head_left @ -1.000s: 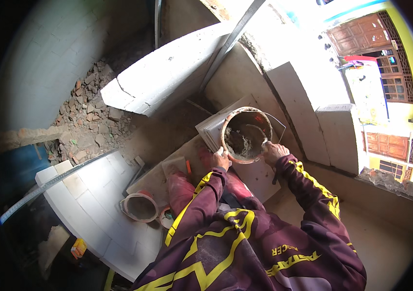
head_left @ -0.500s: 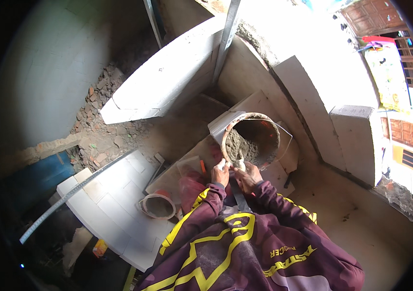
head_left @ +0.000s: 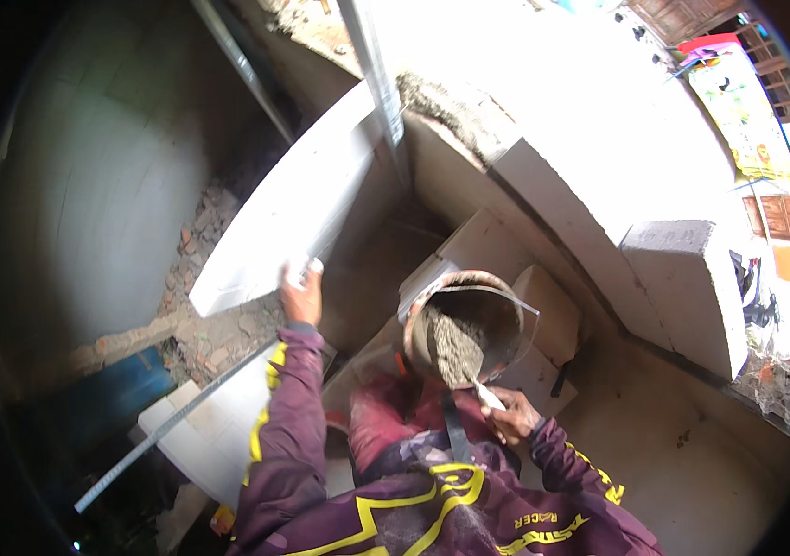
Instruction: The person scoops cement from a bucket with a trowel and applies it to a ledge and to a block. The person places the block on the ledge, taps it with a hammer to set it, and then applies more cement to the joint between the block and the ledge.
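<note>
My left hand (head_left: 301,295) reaches up and grips the lower corner of a large white block (head_left: 288,218) that leans against the wall. My right hand (head_left: 513,416) holds a trowel (head_left: 486,393) by its handle, the blade dipping into a round bucket (head_left: 469,326) of grey mortar. The bucket stands on white blocks just in front of me. Both sleeves are purple with yellow stripes.
A low wall of white blocks (head_left: 599,222) with mortar on top runs along the right. A metal straightedge (head_left: 372,65) stands upright against it. Brick rubble (head_left: 214,334) lies at left, beside a white slab (head_left: 219,422) and a long metal bar (head_left: 168,426).
My left hand has left the bucket and gone up to the leaning white block. My right hand now holds the trowel in the mortar. The view has swung upward.
</note>
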A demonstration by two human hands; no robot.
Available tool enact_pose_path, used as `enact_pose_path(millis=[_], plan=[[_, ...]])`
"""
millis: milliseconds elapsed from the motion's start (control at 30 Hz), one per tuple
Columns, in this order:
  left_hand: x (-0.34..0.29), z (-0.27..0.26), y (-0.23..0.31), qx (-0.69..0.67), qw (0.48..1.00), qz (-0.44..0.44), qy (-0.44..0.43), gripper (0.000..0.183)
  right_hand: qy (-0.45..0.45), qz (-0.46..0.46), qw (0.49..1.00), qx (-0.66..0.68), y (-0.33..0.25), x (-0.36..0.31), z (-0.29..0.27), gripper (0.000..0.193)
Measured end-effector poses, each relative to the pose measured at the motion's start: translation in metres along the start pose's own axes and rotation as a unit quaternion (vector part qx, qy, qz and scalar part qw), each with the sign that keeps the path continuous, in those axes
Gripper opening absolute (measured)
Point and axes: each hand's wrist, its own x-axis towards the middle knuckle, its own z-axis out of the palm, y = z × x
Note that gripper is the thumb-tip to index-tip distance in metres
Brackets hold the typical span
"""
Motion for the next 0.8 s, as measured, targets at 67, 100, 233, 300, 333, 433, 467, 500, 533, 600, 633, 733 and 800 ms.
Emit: enact_pose_path(millis=[67,100,233,300,333,433,467,500,533,600,633,733,800], plan=[[0.075,0.006,0.002,0.094,0.985,0.133,0.063,0.067,-0.03,-0.007,1.0,-0.003,-0.015,-0.017,-0.014,0.033],[0.108,0.012,0.004,0.149,0.976,0.139,0.079,0.075,-0.03,0.005,0.999,-0.011,-0.024,-0.025,-0.019,0.033],[0.194,0.034,0.014,0.306,0.951,-0.003,0.029,0.099,-0.034,-0.017,0.999,-0.012,-0.076,-0.047,-0.031,0.046],[0.219,0.043,0.019,0.312,0.948,-0.062,-0.013,0.103,-0.028,-0.025,0.999,0.016,-0.107,-0.049,-0.032,0.048],[0.226,0.046,0.021,0.316,0.943,-0.094,-0.041,0.104,-0.02,-0.039,0.999,0.024,-0.124,-0.043,-0.03,0.05],[0.233,0.049,0.028,0.327,0.924,-0.168,-0.102,0.106,0.027,-0.115,0.993,-0.016,-0.183,-0.019,-0.023,0.05],[0.234,0.047,0.03,0.303,0.928,-0.182,-0.122,0.102,0.055,-0.157,0.984,-0.067,-0.207,-0.005,-0.019,0.051],[0.235,0.043,0.032,0.284,0.93,-0.188,-0.138,0.099,0.049,-0.167,0.983,-0.055,-0.232,0.009,-0.015,0.052],[0.235,0.038,0.034,0.285,0.926,-0.19,-0.161,0.099,0.068,-0.204,0.974,-0.073,-0.257,0.029,-0.008,0.051],[0.235,0.029,0.039,0.285,0.921,-0.185,-0.191,0.099,0.097,-0.243,0.961,-0.092,-0.306,0.063,0.003,0.05],[0.234,0.026,0.041,0.285,0.92,-0.183,-0.198,0.099,0.107,-0.246,0.959,-0.094,-0.334,0.078,0.006,0.049],[0.234,0.022,0.047,0.282,0.921,-0.181,-0.199,0.098,0.126,-0.309,0.931,-0.147,-0.407,0.151,0.005,0.048],[0.232,0.021,0.048,0.279,0.921,-0.182,-0.202,0.098,0.146,-0.33,0.916,-0.173,-0.445,0.209,-0.016,0.044]])
